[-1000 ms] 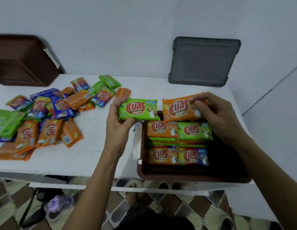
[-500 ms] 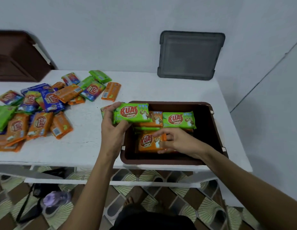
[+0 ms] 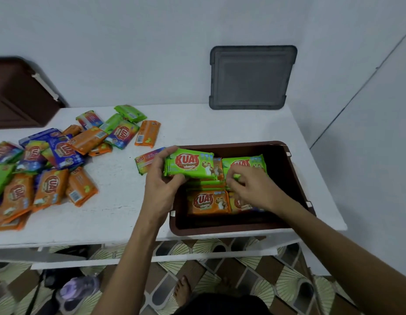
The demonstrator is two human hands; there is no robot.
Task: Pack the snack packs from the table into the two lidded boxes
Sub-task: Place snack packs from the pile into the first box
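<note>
A brown open box (image 3: 220, 228) sits at the table's front right. Inside it lie an orange pack (image 3: 206, 202) at front left, another orange pack (image 3: 239, 204) beside it, and a green pack (image 3: 245, 163) at the back right. My left hand (image 3: 161, 192) grips a green KUAT pack (image 3: 189, 164) over the box's back left corner. My right hand (image 3: 254, 189) is inside the box, blurred, its bent fingers resting on the packs at the green pack's lower edge. It holds nothing I can see.
Several loose packs (image 3: 50, 187) are heaped on the white table (image 3: 120, 205) at left. One multicoloured pack (image 3: 147, 159) lies just left of the box. A grey lid (image 3: 252, 77) leans on the wall behind. A dark brown box (image 3: 18, 94) stands at far left.
My right hand laid its orange pack in the box's front row, let go, and moved back toward the green pack. My left hand keeps its green pack, now over the box.
</note>
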